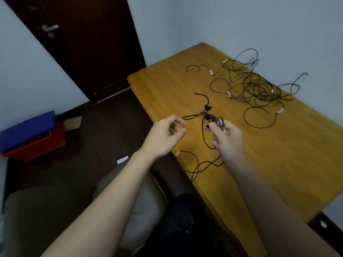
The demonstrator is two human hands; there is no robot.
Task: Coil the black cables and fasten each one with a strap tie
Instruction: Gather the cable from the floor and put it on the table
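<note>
While your right hand (229, 140) pinches a small bunch of loops of one black cable (204, 138) between thumb and fingertips just above the wooden table (167, 86), your left hand (163, 138) hangs beside it with the fingers loosely curled and nothing in them. One loop pokes out toward your left fingertips, but I can't tell if it touches. That cable trails down under your right wrist and over the near table edge, with a pale plug (177, 153) lying right at the edge. What looks like a black strap tie (207, 108) sits just past the bunch, its tail curving away. Farther back on the table is the big tangle of black cables (259, 88), all uncoiled. On the floor to your left, a blue bin (27, 130) sits on a red bin (37, 147) near a dark door (89, 43).
</note>
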